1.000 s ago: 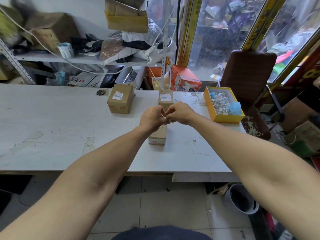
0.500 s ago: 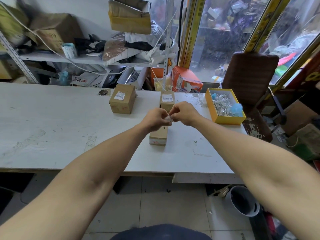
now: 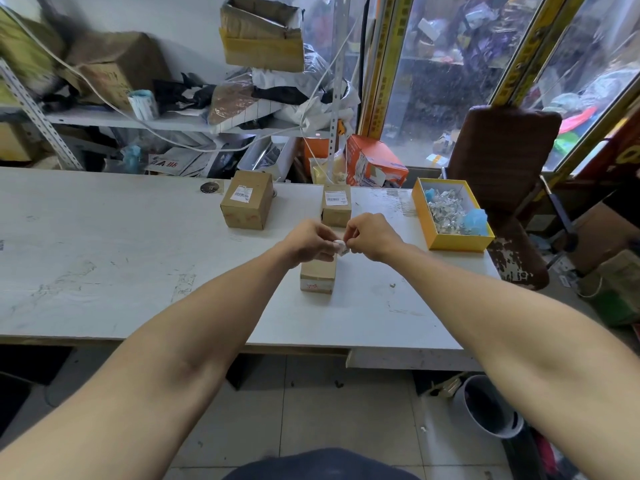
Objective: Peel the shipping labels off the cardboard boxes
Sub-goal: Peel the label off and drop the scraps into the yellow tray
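Three small cardboard boxes stand on the white table [image 3: 104,258]. The nearest box [image 3: 318,274] sits just below my hands, and its top is partly hidden by them. Above it, my left hand [image 3: 309,242] and my right hand [image 3: 371,237] both pinch a small crumpled white label [image 3: 340,246] between their fingertips. Behind my hands a narrow box [image 3: 336,205] carries a white shipping label on its top. A wider box [image 3: 247,199] further left also bears a label on top.
A yellow tray [image 3: 450,241] filled with crumpled paper scraps sits at the table's right end. A brown chair [image 3: 502,161] stands beyond it. Cluttered shelves [image 3: 138,120] run behind the table. A grey bin [image 3: 485,407] stands on the floor at lower right.
My hands have lifted slightly and drawn a little apart, and the crumpled white label now shows between my fingertips. The boxes have not moved.
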{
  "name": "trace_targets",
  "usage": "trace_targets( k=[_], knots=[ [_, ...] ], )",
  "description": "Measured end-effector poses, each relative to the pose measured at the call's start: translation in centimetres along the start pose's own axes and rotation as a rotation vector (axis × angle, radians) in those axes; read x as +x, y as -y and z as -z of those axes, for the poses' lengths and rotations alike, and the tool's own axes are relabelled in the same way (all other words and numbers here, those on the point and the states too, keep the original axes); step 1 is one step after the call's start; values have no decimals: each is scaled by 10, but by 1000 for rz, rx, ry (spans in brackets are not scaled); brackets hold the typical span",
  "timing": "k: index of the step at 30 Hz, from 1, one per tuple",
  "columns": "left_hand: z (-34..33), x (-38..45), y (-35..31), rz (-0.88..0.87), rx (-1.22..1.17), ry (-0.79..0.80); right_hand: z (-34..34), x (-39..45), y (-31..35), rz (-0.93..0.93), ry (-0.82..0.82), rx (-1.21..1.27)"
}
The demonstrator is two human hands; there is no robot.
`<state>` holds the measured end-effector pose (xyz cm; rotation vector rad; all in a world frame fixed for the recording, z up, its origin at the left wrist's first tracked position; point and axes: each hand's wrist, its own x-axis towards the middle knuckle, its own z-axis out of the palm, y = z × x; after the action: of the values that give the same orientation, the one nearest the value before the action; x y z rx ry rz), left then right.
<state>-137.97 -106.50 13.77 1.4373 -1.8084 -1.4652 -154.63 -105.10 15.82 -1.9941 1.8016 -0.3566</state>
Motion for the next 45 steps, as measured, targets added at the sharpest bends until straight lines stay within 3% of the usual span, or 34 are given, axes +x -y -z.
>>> trace_targets(
  k=[10,15,22,28,35,40,45],
  knots=[
    [0,5,7,-56,244,-288,0,1,3,109,60,69],
    [4,5,8,-15,207,-228,-4,1,5,111,141,54],
    [-2,6,-1,-2,208,-53,-10,3,0,22,14,45],
    [-10,3,-11,-108,489,-64,-8,0,-10,-69,0,209],
    [-7,7,-15,-169,630,-58,-6,-11,-14,21,4,320],
    [-12,20,-15,-138,556,-113,-1,-10,-20,77,-14,171],
    [-31,41,-25,-15,273,-87,6,7,-39,2,-70,67]
  ],
)
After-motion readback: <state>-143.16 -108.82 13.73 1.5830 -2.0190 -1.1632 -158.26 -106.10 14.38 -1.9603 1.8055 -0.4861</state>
